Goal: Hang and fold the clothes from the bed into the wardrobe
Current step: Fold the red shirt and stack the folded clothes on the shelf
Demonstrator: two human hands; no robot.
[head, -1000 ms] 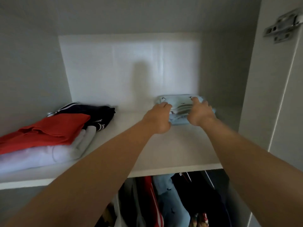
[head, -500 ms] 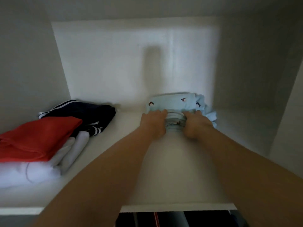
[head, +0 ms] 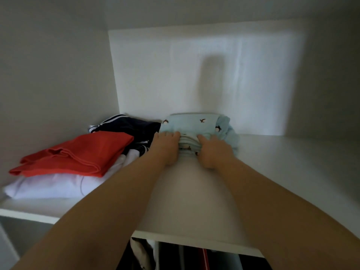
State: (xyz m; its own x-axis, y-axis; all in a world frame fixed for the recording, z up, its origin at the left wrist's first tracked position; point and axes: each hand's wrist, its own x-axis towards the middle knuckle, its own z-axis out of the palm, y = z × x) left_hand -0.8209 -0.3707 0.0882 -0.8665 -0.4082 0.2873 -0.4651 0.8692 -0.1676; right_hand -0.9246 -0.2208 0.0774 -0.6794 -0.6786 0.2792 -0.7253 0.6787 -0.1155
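Below the front edge of the white shelf (head: 282, 172), hanging clothes (head: 202, 258) are glimpsed in the dark. Toward the shelf's left edge, a folded red garment (head: 78, 152) is stacked on a white garment (head: 48, 187), with a navy striped garment (head: 132, 124) behind them. Farther in, the left hand (head: 166, 148) and right hand (head: 212, 152) are set side by side, fingers curled into the front folds of the light blue garment (head: 192, 122), which is gripped by both. It is laid at the shelf's rear edge, against or close to the back panel (head: 175, 75), just beside the navy one.
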